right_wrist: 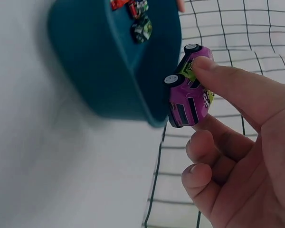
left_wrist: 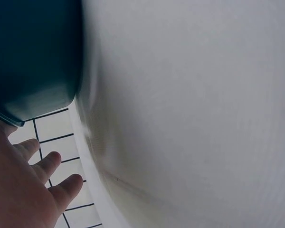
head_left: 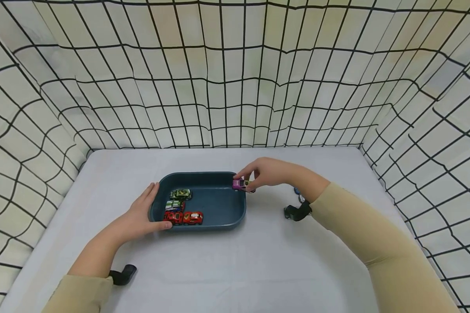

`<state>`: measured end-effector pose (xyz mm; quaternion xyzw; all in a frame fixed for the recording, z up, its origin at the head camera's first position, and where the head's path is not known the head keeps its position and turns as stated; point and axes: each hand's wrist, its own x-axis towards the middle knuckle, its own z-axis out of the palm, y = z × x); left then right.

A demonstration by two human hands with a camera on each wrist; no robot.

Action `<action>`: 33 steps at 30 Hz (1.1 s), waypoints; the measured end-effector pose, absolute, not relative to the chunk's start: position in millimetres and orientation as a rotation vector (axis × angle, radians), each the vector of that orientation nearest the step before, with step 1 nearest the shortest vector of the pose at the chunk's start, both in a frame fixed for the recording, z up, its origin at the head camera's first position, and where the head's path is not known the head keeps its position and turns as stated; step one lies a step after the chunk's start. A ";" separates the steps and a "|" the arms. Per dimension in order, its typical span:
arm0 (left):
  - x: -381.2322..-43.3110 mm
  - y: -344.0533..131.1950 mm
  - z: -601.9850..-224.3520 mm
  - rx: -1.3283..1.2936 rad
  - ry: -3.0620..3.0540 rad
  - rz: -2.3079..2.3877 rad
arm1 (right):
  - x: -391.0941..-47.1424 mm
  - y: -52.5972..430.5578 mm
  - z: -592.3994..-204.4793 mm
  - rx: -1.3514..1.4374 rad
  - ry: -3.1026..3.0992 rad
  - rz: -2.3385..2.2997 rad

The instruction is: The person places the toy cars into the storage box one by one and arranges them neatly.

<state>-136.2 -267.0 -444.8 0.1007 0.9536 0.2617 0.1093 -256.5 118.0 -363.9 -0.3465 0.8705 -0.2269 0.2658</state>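
Note:
My right hand (head_left: 272,171) pinches a purple toy car (right_wrist: 192,90) between thumb and fingers, over the right end of a dark teal plastic bin (head_left: 219,202). In the right wrist view, the car is tilted, close to the bin's rim. My left hand (head_left: 139,217) rests at the bin's left end, its fingers extended along the side and its thumb at the near rim. Inside the bin's left part sit a green toy car (head_left: 181,194), a white-and-blue one (head_left: 175,205), a red one (head_left: 173,217) and an orange-red one (head_left: 193,218).
Small blue-and-white items (head_left: 300,198), partly hidden by my right forearm, lie on the white table (head_left: 235,269). Black wrist-camera mounts (head_left: 123,274) stick out from both wrists. Black netting (head_left: 227,87) over pale walls encloses the table's back and sides.

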 end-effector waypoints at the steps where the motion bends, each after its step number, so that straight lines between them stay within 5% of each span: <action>1: -136.2 -266.9 -444.5 0.295 2.804 0.770 | -256.1 111.6 -363.9 -0.949 2.341 -0.614; 33: -134.7 -267.2 -442.8 0.273 2.801 0.794 | -259.6 -27.8 -407.4 -1.071 2.208 -0.385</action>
